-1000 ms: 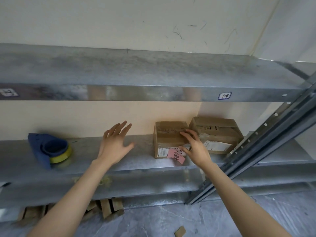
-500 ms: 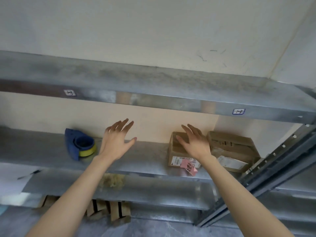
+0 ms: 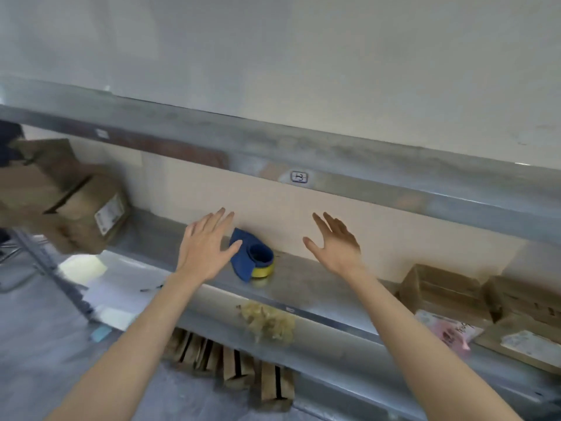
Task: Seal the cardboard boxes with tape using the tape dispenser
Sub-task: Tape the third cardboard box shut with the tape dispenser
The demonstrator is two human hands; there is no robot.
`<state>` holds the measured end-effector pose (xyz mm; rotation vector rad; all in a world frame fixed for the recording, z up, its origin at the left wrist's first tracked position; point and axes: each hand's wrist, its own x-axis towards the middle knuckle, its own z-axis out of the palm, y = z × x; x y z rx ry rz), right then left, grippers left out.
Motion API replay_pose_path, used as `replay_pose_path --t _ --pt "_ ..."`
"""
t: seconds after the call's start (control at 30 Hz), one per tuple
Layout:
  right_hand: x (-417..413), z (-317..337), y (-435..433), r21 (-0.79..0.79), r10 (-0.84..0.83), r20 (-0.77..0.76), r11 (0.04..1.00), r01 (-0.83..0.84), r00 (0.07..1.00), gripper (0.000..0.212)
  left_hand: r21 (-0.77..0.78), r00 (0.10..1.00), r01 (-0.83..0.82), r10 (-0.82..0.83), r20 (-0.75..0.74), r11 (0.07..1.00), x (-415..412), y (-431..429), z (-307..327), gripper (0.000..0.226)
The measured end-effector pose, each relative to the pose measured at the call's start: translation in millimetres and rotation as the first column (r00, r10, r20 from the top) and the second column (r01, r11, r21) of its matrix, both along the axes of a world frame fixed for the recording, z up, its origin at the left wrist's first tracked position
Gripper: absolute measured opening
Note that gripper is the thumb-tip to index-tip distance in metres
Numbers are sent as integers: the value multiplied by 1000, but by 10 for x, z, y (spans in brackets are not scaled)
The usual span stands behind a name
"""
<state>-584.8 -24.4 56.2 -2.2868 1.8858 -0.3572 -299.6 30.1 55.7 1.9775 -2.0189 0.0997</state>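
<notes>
Rightward, cardboard boxes [image 3: 440, 287] are being kept on the shelf [image 3: 303, 281], contents unseen. The left hand [image 3: 205, 247] and right hand [image 3: 337, 247] are being held spread, grasping nothing, the tape dispenser [image 3: 249, 258] lying between them, beside the left thumb.

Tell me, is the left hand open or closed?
Open: the left hand has straight, spread fingers near the tape dispenser, gripping nothing.
</notes>
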Motion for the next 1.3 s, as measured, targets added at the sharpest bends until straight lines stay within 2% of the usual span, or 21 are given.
replay_pose_path --t 0.13,0.33,0.63,0.73,0.9,1.1,1.3 --pt "872 37 -20 -13 46 -30 999 -47 998 71 -10 999 -40 41 16 999 882 62 44 87" --pt "1955 39 -49 -42 115 -7 993 -115 993 69 -51 996 -87 87 9 995 1962 126 -16 66" --pt "3146 -6 -337 -40 268 -20 962 -269 963 66 -56 970 -239 235 -69 969 3086 10 -231 68" --pt "3480 -42 -526 -24 329 -8 944 -329 944 66 -72 963 -263 258 -80 962 3365 -68 -290 71" --pt "4037 -60 -850 -12 412 4 911 -411 911 66 -127 947 -319 319 -20 939 3731 -202 -364 63" --pt "4559 -115 -1142 -11 491 -24 871 -491 871 66 -100 917 -399 397 -45 911 4054 -311 -537 68" --pt "4952 -164 -1227 6 506 -24 863 -506 862 63 -126 934 -350 337 -114 928 4230 -371 -691 65"
